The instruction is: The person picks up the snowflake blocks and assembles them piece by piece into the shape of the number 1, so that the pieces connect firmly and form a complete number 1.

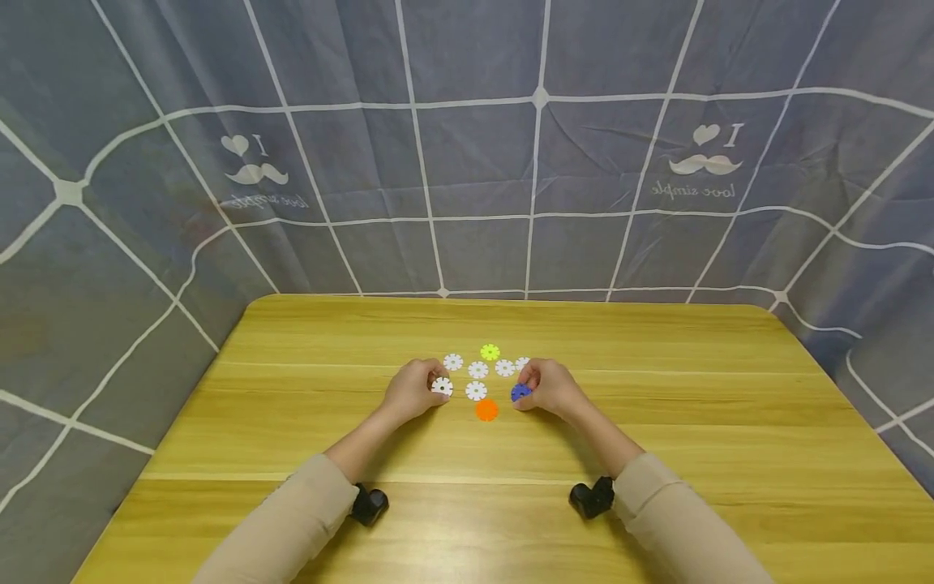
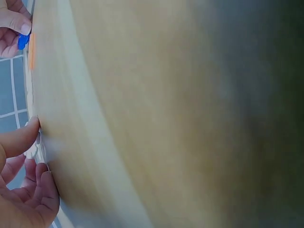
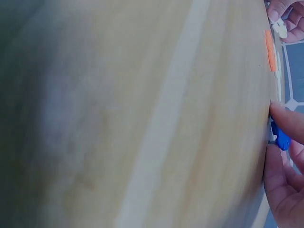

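My left hand (image 1: 414, 389) pinches a white notched plastic disc (image 1: 441, 388), its flat face tilted up toward the head camera. On the other side, my right hand (image 1: 552, 387) holds a blue notched disc (image 1: 521, 392) between thumb and fingers, low over the table. The right wrist view shows the blue disc (image 3: 282, 137) tilted in those fingers. Between the hands lie an orange disc (image 1: 486, 410), a yellow-green disc (image 1: 490, 352) and several white discs (image 1: 476, 391). One white disc (image 1: 522, 362) is partly hidden behind the right hand.
The discs lie on a wood-grain table (image 1: 467, 454), around its middle. Past its far edge hangs a grey curtain (image 1: 481, 162) with white lines. Black wrist mounts (image 1: 370, 504) stick out below both sleeves, over the near part of the table.
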### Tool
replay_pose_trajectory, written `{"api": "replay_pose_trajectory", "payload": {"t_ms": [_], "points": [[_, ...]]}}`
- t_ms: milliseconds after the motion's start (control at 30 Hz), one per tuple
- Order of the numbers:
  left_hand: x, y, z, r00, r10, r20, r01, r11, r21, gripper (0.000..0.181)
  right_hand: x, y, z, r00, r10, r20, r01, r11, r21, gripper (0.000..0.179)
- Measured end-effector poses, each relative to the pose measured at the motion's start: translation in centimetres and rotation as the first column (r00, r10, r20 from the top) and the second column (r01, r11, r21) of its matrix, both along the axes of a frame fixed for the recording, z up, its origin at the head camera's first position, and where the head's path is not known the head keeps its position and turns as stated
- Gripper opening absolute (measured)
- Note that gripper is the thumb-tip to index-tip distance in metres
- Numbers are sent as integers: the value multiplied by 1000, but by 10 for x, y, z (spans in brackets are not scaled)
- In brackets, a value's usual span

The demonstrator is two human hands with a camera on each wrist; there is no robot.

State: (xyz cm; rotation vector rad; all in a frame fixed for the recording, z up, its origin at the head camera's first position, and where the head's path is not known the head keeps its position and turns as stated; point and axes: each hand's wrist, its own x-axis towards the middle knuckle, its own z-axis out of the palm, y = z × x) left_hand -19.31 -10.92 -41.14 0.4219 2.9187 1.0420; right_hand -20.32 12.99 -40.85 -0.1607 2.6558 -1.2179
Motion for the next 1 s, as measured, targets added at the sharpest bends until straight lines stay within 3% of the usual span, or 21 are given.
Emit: {"api": "replay_pose_trajectory", "payload": {"t_ms": [133, 400, 667, 867, 1000], "points": [[2, 0, 0, 1000, -6, -13, 7, 1000, 23, 25, -2, 3, -2, 1000, -20, 19, 21, 996, -83, 27], [7, -2, 1, 999, -1, 45, -3, 997, 81, 20, -1, 11, -3, 990, -24, 138, 57, 968, -245, 22], [17, 4, 5, 990, -54, 133, 35, 989, 147, 16, 4, 14, 4, 984, 72, 165, -11, 939, -345, 21], [28, 8, 9, 975, -116, 192, 66, 967, 248, 17, 14, 13, 11, 973, 167, 160, -92, 915, -393, 18], [36, 11, 13, 951, -166, 262, 64, 932, 358, 21, 23, 10, 15, 963, 225, 151, -141, 890, -433, 15]]}}
